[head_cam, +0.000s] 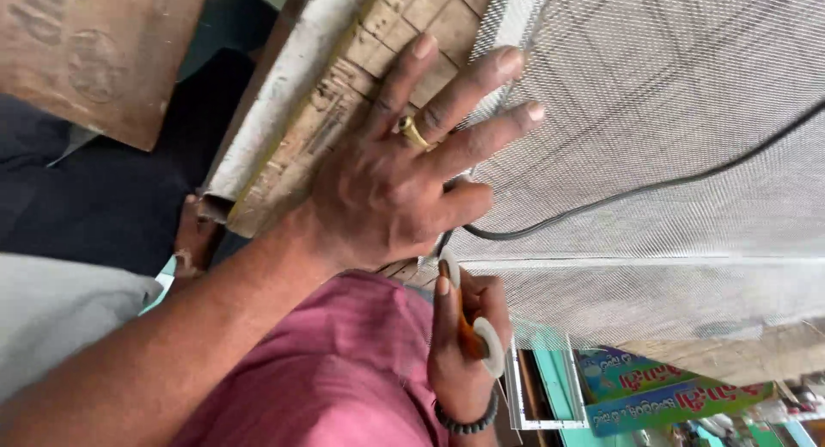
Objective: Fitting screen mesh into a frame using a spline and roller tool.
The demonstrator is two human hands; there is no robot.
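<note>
Up top, left hand (387,189) flat on mesh (670,112); right hand (460,352) grips upward-pointing cutter (473,327).

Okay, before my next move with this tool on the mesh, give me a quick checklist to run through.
1. Left hand pressed flat on the wooden frame: ok.
2. Right hand closed firmly round the orange-handled roller tool: ok.
3. Mesh lying smooth, without folds: ok where it shows.
4. Black cord off the mesh: not ok, it trails loose across it.
5. Tool's upper wheel seated at the frame's edge: cannot tell, the left hand partly hides it.
</note>
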